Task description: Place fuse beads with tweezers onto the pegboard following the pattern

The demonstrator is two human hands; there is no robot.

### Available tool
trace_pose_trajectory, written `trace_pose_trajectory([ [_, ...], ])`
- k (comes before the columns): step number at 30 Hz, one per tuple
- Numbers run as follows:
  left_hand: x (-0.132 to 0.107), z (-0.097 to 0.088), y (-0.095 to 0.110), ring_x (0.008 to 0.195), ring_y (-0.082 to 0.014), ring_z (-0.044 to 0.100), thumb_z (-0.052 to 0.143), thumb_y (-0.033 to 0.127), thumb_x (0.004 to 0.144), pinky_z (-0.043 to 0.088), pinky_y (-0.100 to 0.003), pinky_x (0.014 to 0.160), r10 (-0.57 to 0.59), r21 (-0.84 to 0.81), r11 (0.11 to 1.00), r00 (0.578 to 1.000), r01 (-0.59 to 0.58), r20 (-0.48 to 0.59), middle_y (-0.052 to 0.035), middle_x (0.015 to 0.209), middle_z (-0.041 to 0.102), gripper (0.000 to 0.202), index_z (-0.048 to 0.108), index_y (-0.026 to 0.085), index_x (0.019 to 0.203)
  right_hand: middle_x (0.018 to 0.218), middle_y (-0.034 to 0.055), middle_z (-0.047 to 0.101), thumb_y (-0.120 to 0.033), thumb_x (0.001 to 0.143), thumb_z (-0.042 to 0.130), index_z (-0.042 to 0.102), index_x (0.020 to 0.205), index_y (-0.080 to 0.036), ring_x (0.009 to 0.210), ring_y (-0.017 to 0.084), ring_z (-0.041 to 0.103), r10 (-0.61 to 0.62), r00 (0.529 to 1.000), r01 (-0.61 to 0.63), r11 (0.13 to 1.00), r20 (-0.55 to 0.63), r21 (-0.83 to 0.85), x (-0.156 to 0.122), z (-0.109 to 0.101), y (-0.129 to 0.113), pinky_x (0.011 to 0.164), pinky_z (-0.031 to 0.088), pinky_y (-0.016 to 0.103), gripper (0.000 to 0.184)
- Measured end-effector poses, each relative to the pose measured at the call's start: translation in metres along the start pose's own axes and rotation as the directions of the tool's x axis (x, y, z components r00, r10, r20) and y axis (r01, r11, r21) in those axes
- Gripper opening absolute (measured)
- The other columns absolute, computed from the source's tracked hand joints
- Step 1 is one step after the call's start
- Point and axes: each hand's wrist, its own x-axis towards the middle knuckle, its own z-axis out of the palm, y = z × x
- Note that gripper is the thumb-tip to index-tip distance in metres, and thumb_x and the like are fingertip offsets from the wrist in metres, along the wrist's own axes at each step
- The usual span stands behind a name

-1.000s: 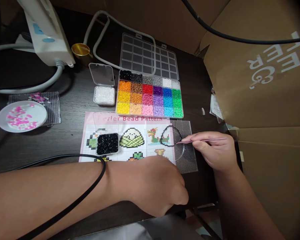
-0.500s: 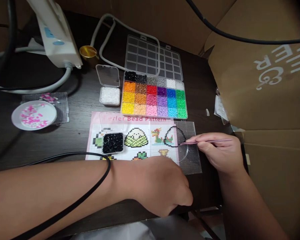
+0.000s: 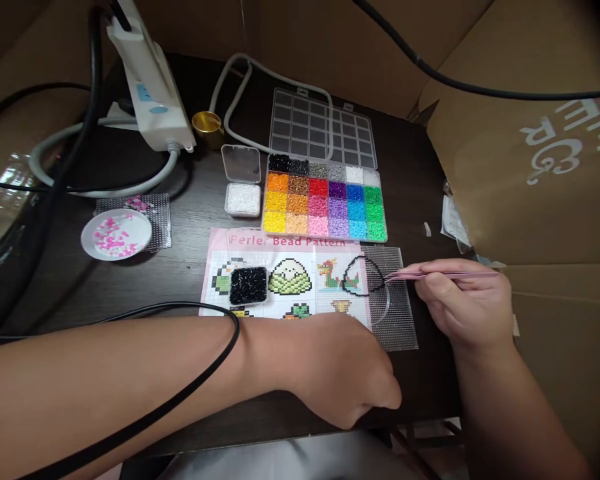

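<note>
My right hand (image 3: pixel 467 300) is closed around pink tweezers (image 3: pixel 447 275), whose slightly parted tips are at the right side of a black bead outline (image 3: pixel 347 270). This rounded triangle of beads lies on a clear pegboard (image 3: pixel 403 320), which overlaps the printed bead pattern sheet (image 3: pixel 300 308). My left hand (image 3: pixel 350 373) rests curled at the near edge of the sheet and pegboard, knuckles up. Its fingertips are hidden, so I cannot see whether it holds anything. A small clear box of black beads (image 3: pixel 249 285) sits on the sheet, beyond my left forearm.
Behind the sheet stands an opened, sectioned bead case (image 3: pixel 325 200), with a box of white beads (image 3: pixel 243 200) beside it. Farther left are a white dish (image 3: pixel 143 233) of pink and white beads, a gold cup (image 3: pixel 208 127) and a power strip (image 3: pixel 163 113). A black cable (image 3: pixel 195 383) crosses my left forearm.
The whole view has shifted, so things appear farther right. The tweezers' tips have moved from the outline's lower right up along its right side. My left hand stays curled in place.
</note>
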Motion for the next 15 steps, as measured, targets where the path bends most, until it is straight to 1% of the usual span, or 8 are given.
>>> trace_pose_trajectory([
  [3, -0.001, 0.003, 0.0, 0.071, -0.0156, 0.064, 0.067, 0.018, 0.081, 0.046, -0.03, 0.059, -0.002, 0.0, 1.0, 1.0, 0.002, -0.023, 0.0064, 0.079, 0.071, 0.013, 0.064, 0.025, 0.07, 0.084, 0.0045, 0.081, -0.026, 0.084, 0.078, 0.08, 0.092, -0.025, 0.058, 0.015, 0.071, 0.005, 0.999, -0.002, 0.997, -0.041, 0.08, 0.002, 0.009, -0.012, 0.048, 0.054, 0.025, 0.008],
  [4, -0.001, 0.004, 0.0, 0.07, -0.0154, 0.064, 0.066, 0.017, 0.081, 0.045, -0.03, 0.058, -0.003, 0.006, 1.0, 1.0, 0.003, -0.027, 0.0064, 0.08, 0.071, 0.014, 0.063, 0.025, 0.07, 0.084, 0.0044, 0.081, -0.026, 0.084, 0.078, 0.079, 0.093, -0.026, 0.06, 0.015, 0.072, 0.005, 0.998, 0.0, 0.997, -0.059, 0.082, 0.003, 0.014, -0.018, 0.047, 0.053, 0.024, 0.009],
  [6, -0.001, 0.006, 0.0, 0.069, -0.015, 0.063, 0.064, 0.017, 0.081, 0.043, -0.029, 0.055, 0.001, 0.014, 1.0, 0.999, 0.0, -0.036, 0.0062, 0.08, 0.071, 0.014, 0.062, 0.025, 0.07, 0.085, 0.0042, 0.081, -0.026, 0.083, 0.08, 0.079, 0.094, -0.027, 0.072, 0.02, 0.077, -0.003, 0.996, 0.006, 0.999, -0.084, 0.037, 0.005, 0.025, -0.033, 0.053, 0.059, 0.027, 0.011],
  [8, -0.002, 0.007, 0.0, 0.068, -0.015, 0.062, 0.062, 0.016, 0.081, 0.042, -0.029, 0.053, 0.013, 0.016, 1.0, 0.999, -0.013, -0.039, 0.006, 0.08, 0.071, 0.014, 0.062, 0.025, 0.07, 0.085, 0.004, 0.081, -0.028, 0.082, 0.08, 0.08, 0.092, -0.028, 0.075, 0.023, 0.078, -0.029, 0.998, 0.028, 0.999, -0.053, -0.02, 0.008, 0.04, -0.051, 0.057, 0.063, 0.032, 0.011],
  [10, -0.002, 0.007, 0.0, 0.068, -0.0154, 0.062, 0.061, 0.017, 0.081, 0.041, -0.03, 0.051, 0.02, 0.014, 1.0, 0.999, -0.019, -0.042, 0.0056, 0.081, 0.072, 0.014, 0.061, 0.025, 0.07, 0.084, 0.0033, 0.081, -0.028, 0.083, 0.078, 0.081, 0.085, -0.028, 0.077, 0.023, 0.078, -0.072, 0.997, 0.073, 0.991, 0.013, -0.116, 0.012, 0.06, -0.069, 0.062, 0.064, 0.032, 0.003],
  [11, -0.002, 0.006, 0.0, 0.069, -0.0156, 0.062, 0.06, 0.018, 0.082, 0.041, -0.03, 0.051, 0.022, 0.013, 1.0, 0.999, -0.022, -0.042, 0.0055, 0.082, 0.072, 0.014, 0.06, 0.025, 0.07, 0.082, 0.0029, 0.08, -0.027, 0.084, 0.077, 0.081, 0.082, -0.028, 0.074, 0.021, 0.077, -0.081, 0.994, 0.091, 0.984, 0.07, -0.15, 0.014, 0.07, -0.076, 0.062, 0.064, 0.03, 0.004],
  [13, -0.002, 0.005, -0.001, 0.07, -0.0153, 0.062, 0.058, 0.017, 0.083, 0.043, -0.03, 0.052, 0.038, 0.012, 0.999, 0.999, -0.038, -0.034, 0.0056, 0.081, 0.071, 0.016, 0.058, 0.025, 0.069, 0.078, 0.0025, 0.08, -0.022, 0.081, 0.078, 0.082, 0.081, -0.026, 0.069, 0.02, 0.076, -0.02, 0.983, 0.047, 0.988, 0.183, -0.147, 0.018, 0.093, -0.086, 0.057, 0.063, 0.029, 0.005],
  [15, -0.001, 0.004, -0.001, 0.07, -0.0141, 0.063, 0.06, 0.016, 0.083, 0.047, -0.028, 0.057, 0.071, 0.008, 0.997, 0.997, -0.071, -0.011, 0.0066, 0.079, 0.07, 0.019, 0.057, 0.025, 0.066, 0.078, 0.0021, 0.08, -0.02, 0.08, 0.078, 0.082, 0.08, -0.026, 0.065, 0.018, 0.075, 0.018, 0.96, 0.013, 0.994, 0.28, -0.109, 0.02, 0.113, -0.086, 0.054, 0.062, 0.026, 0.006],
])
